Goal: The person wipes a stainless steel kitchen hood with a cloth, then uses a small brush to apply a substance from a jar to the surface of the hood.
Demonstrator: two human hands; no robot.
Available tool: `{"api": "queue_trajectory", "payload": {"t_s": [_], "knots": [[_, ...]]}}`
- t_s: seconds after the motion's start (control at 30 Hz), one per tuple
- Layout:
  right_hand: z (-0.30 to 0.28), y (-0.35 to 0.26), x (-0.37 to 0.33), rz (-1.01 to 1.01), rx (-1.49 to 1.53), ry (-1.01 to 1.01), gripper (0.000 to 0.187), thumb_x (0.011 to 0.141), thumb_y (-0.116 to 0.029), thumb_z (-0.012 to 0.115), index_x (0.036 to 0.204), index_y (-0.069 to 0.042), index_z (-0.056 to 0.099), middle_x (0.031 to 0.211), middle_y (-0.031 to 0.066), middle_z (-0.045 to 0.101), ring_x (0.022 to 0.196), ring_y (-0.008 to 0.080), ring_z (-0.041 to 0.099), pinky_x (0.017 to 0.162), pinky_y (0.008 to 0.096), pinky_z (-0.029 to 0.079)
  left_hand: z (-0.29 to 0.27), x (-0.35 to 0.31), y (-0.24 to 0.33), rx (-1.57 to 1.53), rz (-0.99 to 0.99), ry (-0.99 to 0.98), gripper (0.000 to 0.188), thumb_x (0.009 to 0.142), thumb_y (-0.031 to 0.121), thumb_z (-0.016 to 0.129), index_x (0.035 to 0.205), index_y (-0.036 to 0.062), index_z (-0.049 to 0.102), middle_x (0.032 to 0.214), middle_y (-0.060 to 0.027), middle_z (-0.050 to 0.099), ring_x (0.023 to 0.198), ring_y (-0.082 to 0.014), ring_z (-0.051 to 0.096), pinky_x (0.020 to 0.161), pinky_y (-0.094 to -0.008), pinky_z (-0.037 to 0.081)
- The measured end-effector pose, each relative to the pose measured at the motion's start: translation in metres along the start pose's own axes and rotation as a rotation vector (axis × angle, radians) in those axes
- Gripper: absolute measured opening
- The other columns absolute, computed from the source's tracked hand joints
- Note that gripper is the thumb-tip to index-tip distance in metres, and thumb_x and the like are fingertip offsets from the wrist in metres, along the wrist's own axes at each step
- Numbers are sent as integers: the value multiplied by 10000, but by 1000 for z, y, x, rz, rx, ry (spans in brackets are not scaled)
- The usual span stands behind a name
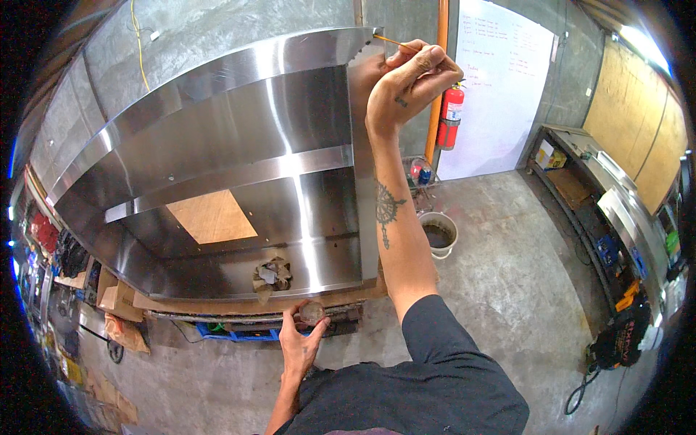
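Raised to the upper right corner of a large stainless steel hood-like box [239, 94], my right hand [415, 72] pinches a thin yellow-orange stick, perhaps a small brush [391, 41]. Its dark tip touches or nearly touches the steel edge, where small dark marks show. Low in front of the box, my left hand [301, 341] grips a small round clear cup [312, 313] between thumb and fingers; what it contains is unclear. Just beyond that hand, a crumpled brown and grey rag [272, 276] lies inside the box. A tan rectangular panel or opening [212, 217] shows in its back.
A whitish bucket [447, 243] stands on the concrete floor right of my arm. Behind it are a red fire extinguisher [450, 118], an orange pipe [439, 58] and a white board [493, 94]. A long workbench [580, 217] runs along the right. Cardboard boxes [119, 299] sit at left.
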State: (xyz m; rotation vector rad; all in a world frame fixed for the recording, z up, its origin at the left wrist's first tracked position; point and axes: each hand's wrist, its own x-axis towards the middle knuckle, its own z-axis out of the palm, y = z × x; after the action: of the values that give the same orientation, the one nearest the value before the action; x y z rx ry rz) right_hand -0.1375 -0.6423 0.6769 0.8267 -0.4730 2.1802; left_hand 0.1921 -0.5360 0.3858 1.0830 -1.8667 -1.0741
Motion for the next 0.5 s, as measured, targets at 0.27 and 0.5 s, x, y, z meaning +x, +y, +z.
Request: {"api": "queue_trajectory", "payload": {"t_s": [0.27, 0.5], "knots": [[4, 2, 6, -9, 14, 11, 213, 1162, -233, 388, 1050, -53, 371, 890, 79, 552, 611, 94, 497, 578, 236, 443, 3, 7, -4, 24, 59, 23, 576, 846, 169, 890, 1320, 4, 607, 1203, -186, 712, 1058, -279, 711, 956, -389, 549], [7, 4, 5, -27, 31, 10, 214, 1160, -231, 391, 1046, -51, 371, 878, 80, 550, 611, 91, 498, 576, 232, 435, 4, 9, -4, 11, 44, 20, 578, 852, 172, 883, 1328, 5, 601, 1214, -175, 710, 1063, -275, 710, 961, -386, 547]]}}
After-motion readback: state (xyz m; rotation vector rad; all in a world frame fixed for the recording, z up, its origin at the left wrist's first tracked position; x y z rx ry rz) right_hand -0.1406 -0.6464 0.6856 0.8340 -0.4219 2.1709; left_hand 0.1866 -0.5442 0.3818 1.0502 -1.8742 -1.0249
